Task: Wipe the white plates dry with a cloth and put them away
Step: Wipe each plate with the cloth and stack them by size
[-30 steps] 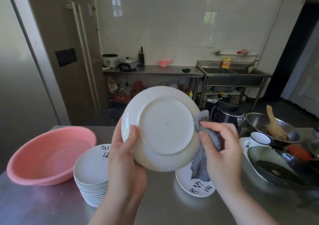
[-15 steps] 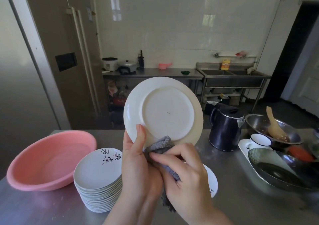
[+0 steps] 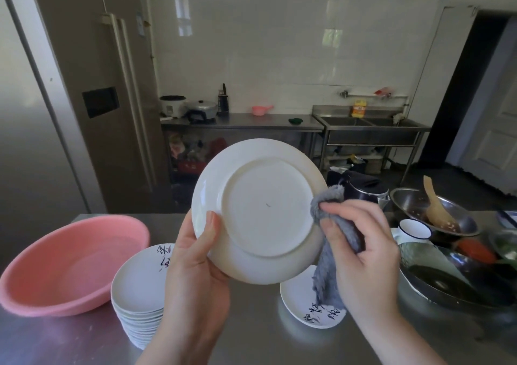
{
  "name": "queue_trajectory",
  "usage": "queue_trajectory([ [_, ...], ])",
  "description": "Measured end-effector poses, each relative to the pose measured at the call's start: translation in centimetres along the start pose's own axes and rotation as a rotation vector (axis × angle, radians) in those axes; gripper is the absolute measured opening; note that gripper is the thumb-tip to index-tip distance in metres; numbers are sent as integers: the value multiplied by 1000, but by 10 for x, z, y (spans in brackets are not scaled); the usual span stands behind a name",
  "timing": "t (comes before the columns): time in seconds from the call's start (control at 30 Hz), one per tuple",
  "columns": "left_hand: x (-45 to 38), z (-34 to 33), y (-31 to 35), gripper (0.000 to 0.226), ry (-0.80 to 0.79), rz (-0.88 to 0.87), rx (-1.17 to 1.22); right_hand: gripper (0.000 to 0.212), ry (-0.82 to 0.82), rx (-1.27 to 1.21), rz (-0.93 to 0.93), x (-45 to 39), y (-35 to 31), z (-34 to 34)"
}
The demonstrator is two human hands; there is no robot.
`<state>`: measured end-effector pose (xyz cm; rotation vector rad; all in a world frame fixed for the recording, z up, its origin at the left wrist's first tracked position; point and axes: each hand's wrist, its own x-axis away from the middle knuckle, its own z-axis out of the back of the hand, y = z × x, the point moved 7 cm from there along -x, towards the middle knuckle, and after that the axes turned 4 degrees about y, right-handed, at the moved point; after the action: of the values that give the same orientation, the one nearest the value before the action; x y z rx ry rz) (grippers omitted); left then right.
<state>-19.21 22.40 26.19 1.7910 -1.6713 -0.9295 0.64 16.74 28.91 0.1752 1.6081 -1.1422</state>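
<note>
A white plate [image 3: 265, 208] is held upright above the steel table [image 3: 251, 342], its underside facing me. My left hand [image 3: 195, 269] grips its lower left rim, thumb on the back. My right hand [image 3: 361, 250] pinches a grey cloth [image 3: 330, 252] against the plate's right rim; the cloth hangs down below the hand. A stack of several white plates [image 3: 137, 289] with dark brush markings stands at the left. One marked plate [image 3: 302, 300] lies alone under the cloth.
A pink basin [image 3: 64, 261] sits at the table's left. At the right stand a dark kettle [image 3: 361, 188], a white cup [image 3: 414, 229], a steel bowl [image 3: 436, 210] with a wooden spoon and a dark pan [image 3: 447, 280]. A counter and sink line the far wall.
My right hand with the cloth has moved from the plate's bottom edge up round to its right rim. The plate has tipped and my left hand has shifted its hold to the lower left.
</note>
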Motion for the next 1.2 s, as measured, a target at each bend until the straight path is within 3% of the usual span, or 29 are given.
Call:
queue_trajectory([
  [0.23,5,-3,-3,34,-125,30,-76,18,-81,30,-15,-41,-4,-11],
  [0.4,11,-11,-8,35,-233,24,-126,17,-192,132,120,-44,-19,-27],
  [0.8,10,-5,-16,34,-245,9,-243,20,-460,110,278,-19,-36,-58],
  [1.0,5,5,-14,26,-72,-11,-148,19,-148,55,137,-10,-29,-12],
  [1.2,7,3,-11,32,-67,-68,-133,25,-135,229,112,16,-19,-20],
])
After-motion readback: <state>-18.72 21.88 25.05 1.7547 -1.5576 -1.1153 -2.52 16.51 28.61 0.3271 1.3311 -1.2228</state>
